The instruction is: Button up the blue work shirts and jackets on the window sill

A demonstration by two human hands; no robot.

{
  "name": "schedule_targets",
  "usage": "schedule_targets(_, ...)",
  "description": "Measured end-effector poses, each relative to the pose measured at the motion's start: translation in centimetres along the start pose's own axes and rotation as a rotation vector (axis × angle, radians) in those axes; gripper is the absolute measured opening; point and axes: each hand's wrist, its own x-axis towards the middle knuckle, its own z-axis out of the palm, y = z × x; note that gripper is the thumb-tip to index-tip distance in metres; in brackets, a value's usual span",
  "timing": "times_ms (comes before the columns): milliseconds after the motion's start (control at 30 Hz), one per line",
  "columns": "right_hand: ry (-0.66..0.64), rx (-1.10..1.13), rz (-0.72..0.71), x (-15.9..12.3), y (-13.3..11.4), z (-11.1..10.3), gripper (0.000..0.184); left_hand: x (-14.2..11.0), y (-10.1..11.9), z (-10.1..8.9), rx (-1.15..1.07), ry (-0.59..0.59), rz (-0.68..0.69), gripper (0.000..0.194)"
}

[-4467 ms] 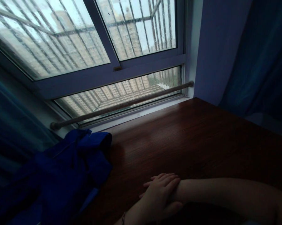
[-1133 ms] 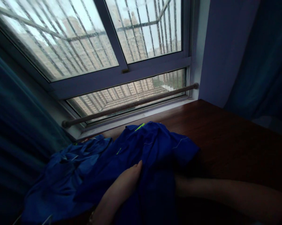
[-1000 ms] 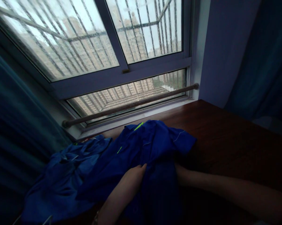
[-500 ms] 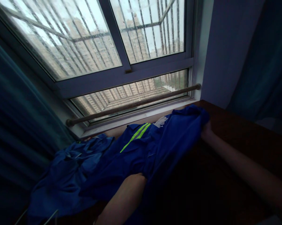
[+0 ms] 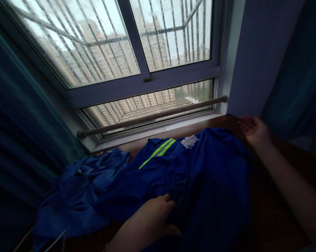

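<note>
A dark blue work jacket [image 5: 215, 175] with a yellow-green and grey reflective stripe and white lettering lies spread over a dark wooden surface. My left hand [image 5: 155, 217] rests on its near part, fingers loosely bent and thumb held apart; the fabric under the fingers is partly hidden. Off the garment's right edge, my right hand [image 5: 254, 131] is raised with nothing in it, its fingers apart and slightly blurred. A lighter blue garment [image 5: 76, 196] lies crumpled to the left, touching the jacket.
Behind the garments is a barred window [image 5: 105, 45] with a horizontal rail [image 5: 152, 117] across its lower pane. Dark blue curtains [image 5: 18, 140] hang left and right. Thin pale wire-like pieces [image 5: 55, 241] show at the lower left. The wooden surface [image 5: 268, 189] extends right.
My right hand has let go of the jacket and moved right and up. The jacket's right part has dropped flatter and spread out. My left hand has come out from under a fold.
</note>
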Motion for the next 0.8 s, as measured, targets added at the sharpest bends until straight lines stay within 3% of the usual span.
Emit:
schedule_targets(67, -0.129, -0.317, -0.007, -2.0, 2.3, 2.9, 0.030, 1.7, -0.2, 0.2, 0.012, 0.022, 0.057, 0.040)
schedule_targets(167, -0.433, -0.867, -0.141, -5.4, 6.3, 5.8, 0.046, 5.1, -1.6, 1.9, 0.128, 0.196, 0.044, 0.055)
schedule_targets(233, -0.582, -1.163, -0.253, -7.0, 8.4, 6.5, 0.057, 7.0, -3.0, 3.7, 0.204, 0.235, -0.008, 0.065)
schedule_targets(333, -0.677, -1.417, -0.322, -7.3, 10.0, 6.1, 0.063, 8.2, -4.5, 5.9, 0.192, 0.145, -0.007, 0.065)
schedule_targets(400, -0.555, -1.514, -0.321, -6.2, 10.1, 5.1, 0.063, 8.1, -4.6, 6.3, 0.145, 0.110, 0.051, 0.058)
schedule_targets(500, -0.129, -1.626, -0.270, -3.7, 9.7, 2.5, 0.068, 7.3, -3.4, 5.8, 0.046, 0.044, 0.224, 0.050)
schedule_targets(567, 0.078, -1.653, -0.239, -2.0, 9.3, 0.0, 0.072, 7.1, -2.5, 5.4, -0.016, 0.005, 0.336, 0.044)
schedule_targets(700, 0.243, -1.620, -0.234, 0.3, 8.4, -5.2, 0.076, 7.5, -2.7, 5.3, -0.172, 0.002, 0.444, 0.024)
schedule_targets(800, 0.344, -1.534, -0.149, 1.0, 7.2, -7.9, 0.074, 8.1, -4.7, 5.4, -0.371, 0.018, 0.326, 0.045)
